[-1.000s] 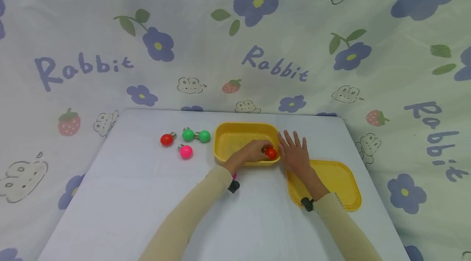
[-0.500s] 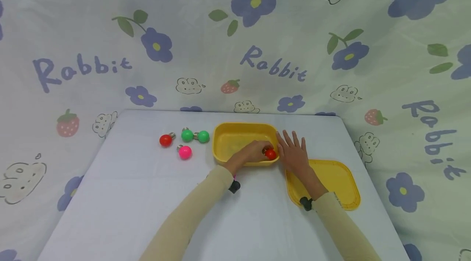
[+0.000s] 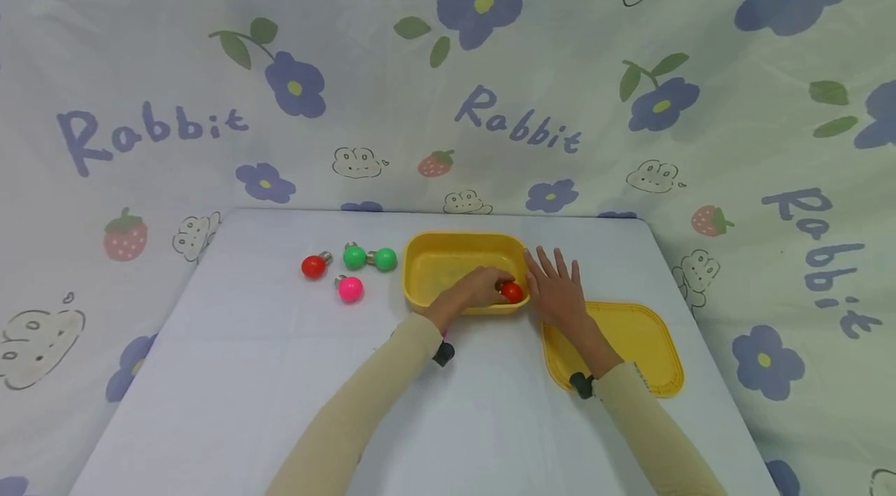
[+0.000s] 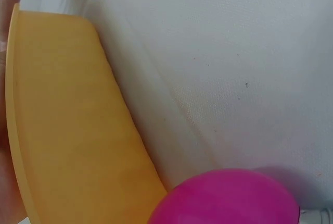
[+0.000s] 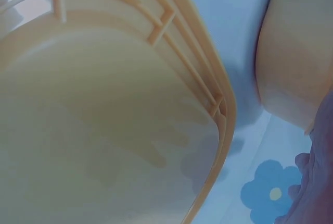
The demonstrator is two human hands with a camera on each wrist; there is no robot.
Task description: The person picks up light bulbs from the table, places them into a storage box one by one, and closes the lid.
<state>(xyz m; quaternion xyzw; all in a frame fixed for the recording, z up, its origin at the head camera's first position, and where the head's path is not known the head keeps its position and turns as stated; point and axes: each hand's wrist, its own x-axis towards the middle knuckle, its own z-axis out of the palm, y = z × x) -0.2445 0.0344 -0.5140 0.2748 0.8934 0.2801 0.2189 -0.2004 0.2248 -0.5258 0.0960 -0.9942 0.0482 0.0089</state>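
My left hand reaches over the front rim of the yellow box. Its curled fingers hold a red light bulb low in the box's right end; the bulb's base is mostly hidden by them. My right hand lies with straight, spread fingers against the outside of the box's right end. Under my left wrist is a magenta light bulb, mostly hidden in the head view. The left wrist view shows it lying beside the box's outer wall.
A yellow lid lies at the right, partly under my right forearm. Left of the box are another red bulb, a pink bulb and two green bulbs, one beside the other. A patterned cloth hangs behind the table.
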